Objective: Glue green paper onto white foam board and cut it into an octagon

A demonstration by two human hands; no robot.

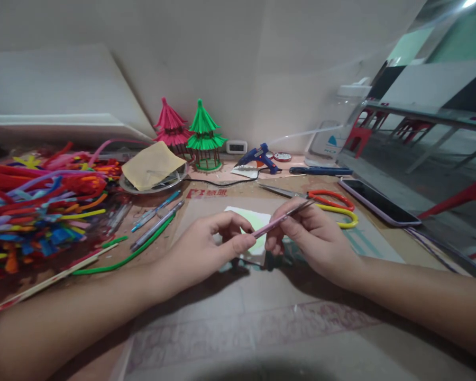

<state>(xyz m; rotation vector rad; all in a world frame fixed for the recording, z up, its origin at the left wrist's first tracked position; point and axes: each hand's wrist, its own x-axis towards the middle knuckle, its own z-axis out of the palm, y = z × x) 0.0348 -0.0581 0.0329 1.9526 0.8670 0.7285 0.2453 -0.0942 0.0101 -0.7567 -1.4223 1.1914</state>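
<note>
My left hand [206,246] and my right hand [307,238] meet over a pale green paper square [252,222] that lies on the brown cardboard [206,211]. Both pinch a thin pink pen-like stick [280,219]. The left fingertips close on its lower end. The right fingers wrap its middle, and its metal tip points up to the right. Both forearms rest on the table.
A heap of coloured pipe cleaners [35,206] fills the left side. Pens [156,214], a green stem [122,259], a plate with yellow paper [153,169], two small paper pagodas [190,135], a blue glue gun [259,157], orange scissors [321,198] and a phone [378,201] lie behind.
</note>
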